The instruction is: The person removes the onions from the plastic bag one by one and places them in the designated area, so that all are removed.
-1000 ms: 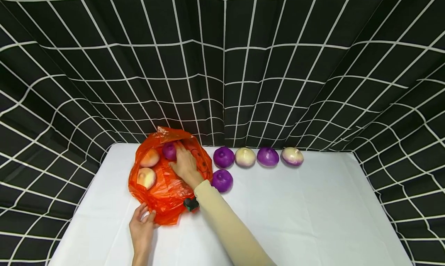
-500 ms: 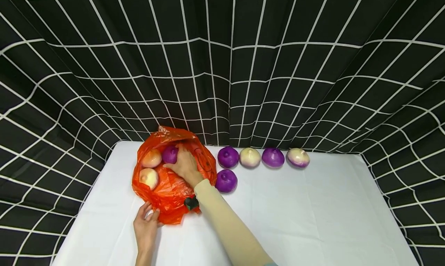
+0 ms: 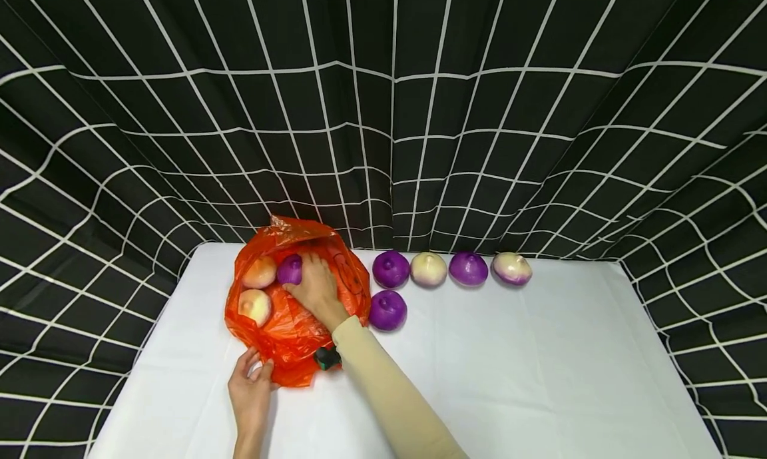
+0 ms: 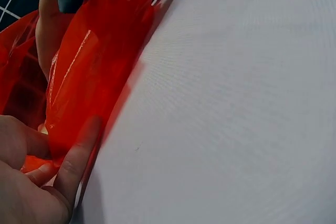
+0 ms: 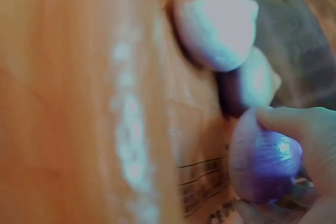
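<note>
An orange-red plastic bag point(image 3: 293, 326) lies with its mouth spread on the left of the table. My right hand point(image 3: 317, 289) reaches into it and grips a purple onion point(image 3: 290, 270), thumb and fingers round it in the right wrist view point(image 5: 265, 161). Beside that onion in the bag sit two pale onions, one at the back point(image 3: 259, 272) and one nearer the front point(image 3: 255, 307). At the bag's front left edge, my left hand point(image 3: 250, 392) pinches the film; the left wrist view shows the plastic between thumb and fingers point(image 4: 76, 166).
Right of the bag, a back row holds a purple onion point(image 3: 391, 269), a pale one point(image 3: 428, 270), another purple one point(image 3: 469, 270) and a white-purple one point(image 3: 512, 269). One more purple onion point(image 3: 387, 310) sits in front, close to the bag. A dark gridded curtain point(image 3: 383, 112) surrounds the white table point(image 3: 509, 379).
Inside the bag, my right hand has brought the purple onion slightly forward and left, closer to the pale onions. My left hand stays at the bag's edge. The head view shifted a little.
</note>
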`<move>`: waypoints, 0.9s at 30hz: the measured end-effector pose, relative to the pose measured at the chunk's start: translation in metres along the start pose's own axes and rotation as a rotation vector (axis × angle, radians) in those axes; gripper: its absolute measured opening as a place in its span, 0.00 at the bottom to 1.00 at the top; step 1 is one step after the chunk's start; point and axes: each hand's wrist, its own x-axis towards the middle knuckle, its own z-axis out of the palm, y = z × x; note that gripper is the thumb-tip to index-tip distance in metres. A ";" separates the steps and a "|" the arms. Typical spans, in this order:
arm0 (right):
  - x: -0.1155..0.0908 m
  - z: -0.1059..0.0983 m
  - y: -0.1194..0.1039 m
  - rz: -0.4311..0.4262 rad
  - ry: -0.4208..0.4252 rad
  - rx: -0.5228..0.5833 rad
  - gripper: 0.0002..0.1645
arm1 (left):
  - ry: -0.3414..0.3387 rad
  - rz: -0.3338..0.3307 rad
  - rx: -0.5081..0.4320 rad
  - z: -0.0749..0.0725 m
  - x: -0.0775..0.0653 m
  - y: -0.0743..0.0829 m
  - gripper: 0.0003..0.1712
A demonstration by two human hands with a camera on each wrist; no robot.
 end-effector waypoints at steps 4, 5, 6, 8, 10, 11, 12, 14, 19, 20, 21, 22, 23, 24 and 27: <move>-0.004 -0.008 -0.003 -0.023 0.006 -0.008 0.45 | -0.004 -0.007 -0.001 -0.002 0.002 0.001 0.28; -0.005 -0.009 -0.003 -0.029 0.008 -0.006 0.46 | -0.008 -0.009 -0.004 -0.003 0.002 0.001 0.28; -0.006 -0.011 -0.002 -0.036 0.008 -0.001 0.46 | -0.010 -0.011 -0.006 -0.003 0.003 0.001 0.28; -0.009 -0.014 -0.001 -0.046 0.016 0.012 0.45 | -0.012 -0.009 -0.001 -0.003 0.002 0.001 0.29; -0.013 -0.017 -0.001 -0.051 0.028 0.036 0.45 | -0.009 -0.006 -0.002 -0.003 0.003 0.001 0.28; -0.015 -0.018 0.000 -0.055 0.035 0.047 0.44 | -0.006 -0.006 -0.004 -0.003 0.003 0.002 0.28; -0.018 -0.020 0.000 -0.059 0.041 0.057 0.44 | -0.002 -0.006 -0.004 -0.002 0.003 0.002 0.28; -0.023 -0.022 0.000 -0.069 0.054 0.076 0.44 | 0.005 -0.004 -0.009 -0.001 0.003 0.001 0.28; -0.037 -0.033 0.000 -0.119 0.077 0.119 0.45 | 0.008 -0.003 -0.009 0.001 0.002 0.001 0.27; -0.040 -0.036 0.001 -0.129 0.087 0.129 0.45 | 0.004 -0.003 -0.005 0.001 0.002 0.002 0.27; -0.043 -0.039 0.002 -0.137 0.092 0.142 0.45 | 0.002 -0.005 -0.004 0.001 0.002 0.002 0.27; -0.046 -0.043 0.003 -0.145 0.098 0.153 0.45 | -0.001 -0.005 -0.001 0.001 0.002 0.002 0.28; -0.049 -0.046 0.004 -0.153 0.104 0.165 0.46 | -0.004 -0.006 0.004 0.001 0.002 0.003 0.28; -0.052 -0.050 0.005 -0.158 0.109 0.181 0.45 | -0.007 -0.006 0.006 0.001 0.002 0.003 0.28; -0.059 -0.058 0.009 -0.162 0.129 0.228 0.45 | -0.011 -0.010 0.012 0.001 0.002 0.004 0.28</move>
